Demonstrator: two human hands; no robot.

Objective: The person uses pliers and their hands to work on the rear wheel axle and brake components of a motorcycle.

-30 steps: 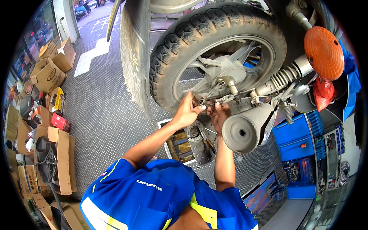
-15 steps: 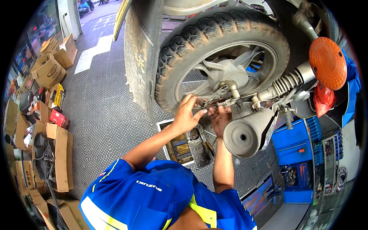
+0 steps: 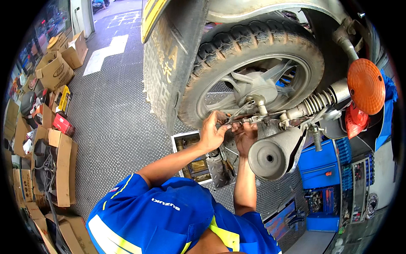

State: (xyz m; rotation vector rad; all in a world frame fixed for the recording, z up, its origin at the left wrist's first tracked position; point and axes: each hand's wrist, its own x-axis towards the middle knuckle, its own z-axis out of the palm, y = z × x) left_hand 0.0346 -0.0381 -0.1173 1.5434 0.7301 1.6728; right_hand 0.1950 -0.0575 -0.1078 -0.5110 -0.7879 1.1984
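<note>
Under the raised scooter, right below the hub of the rear wheel (image 3: 253, 80), both hands are up at a thin metal rod and linkage (image 3: 247, 120) that runs along beneath the axle toward the spring. Left hand (image 3: 212, 132) has its fingers curled up against the left end of that rod, thumb side toward the tyre, so it looks pinched on the rod, though the exact grip is hidden by the knuckles. Right hand (image 3: 245, 136) sits just beside it, fingers bent up under the same rod and touching it; can't tell if it's actually clamped or just propping.

Just to the right of the hands is the fat grey exhaust muffler (image 3: 275, 154), its round end facing the camera. Above that, the coil spring (image 3: 318, 101) slants up to the orange round reflector (image 3: 366, 86). On the checker-plate floor below the forearms sits an open tool tray (image 3: 190, 163). A blue tool cabinet (image 3: 323, 171) stands at the right, and cardboard boxes (image 3: 59, 165) are piled well off to the left.
</note>
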